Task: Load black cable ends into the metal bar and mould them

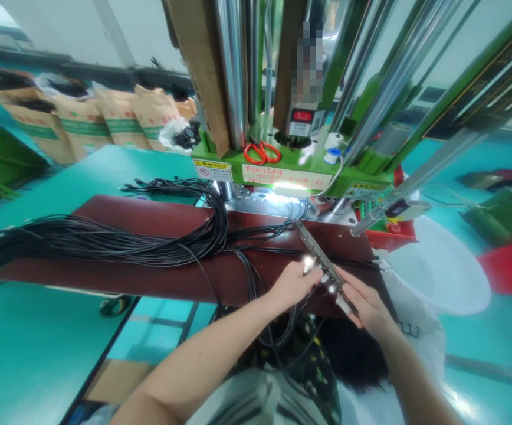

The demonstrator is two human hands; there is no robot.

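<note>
A long narrow metal bar, with notches and shiny metal pieces along it, is held tilted above the front of the brown board. My right hand grips its near end from the right, thumb and fingers along the side. My left hand is closed at the bar's left side, fingers against the shiny pieces; its fingertips are partly hidden. Thin black cables hang below my left hand and over the board's front edge. A thick bundle of black cables lies across the board to the left.
Behind the board stands a green press machine with steel columns and a lit lamp. Orange-handled scissors and a blue-and-white spool lie on it. At right are a red tray and a round white surface. Paper sacks stand back left.
</note>
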